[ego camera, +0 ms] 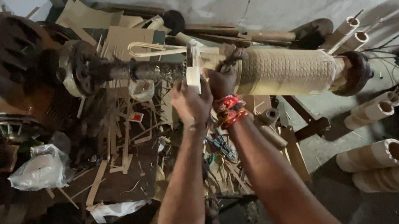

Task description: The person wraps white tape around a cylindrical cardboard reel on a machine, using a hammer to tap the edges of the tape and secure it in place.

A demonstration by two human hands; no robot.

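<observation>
The left hand (191,103) is clamped on a pale wooden piece (194,72) standing upright at the roll's left end. The right hand (223,80) (red bangles at its wrist) closes its grip on the cream patterned roll (287,71), whose long axis runs horizontally rightward along the dark spindle (125,71).

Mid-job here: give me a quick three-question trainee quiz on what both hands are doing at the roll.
1. True or false: both hands grip at one end of the pale roll.
2. Which wrist wears red bands? A) left B) right
3. What lies bottom right?

Key:
1. True: left hand and right hand are at its end by the shaft.
2. B, red bands.
3. Stacked cardboard tubes.
</observation>
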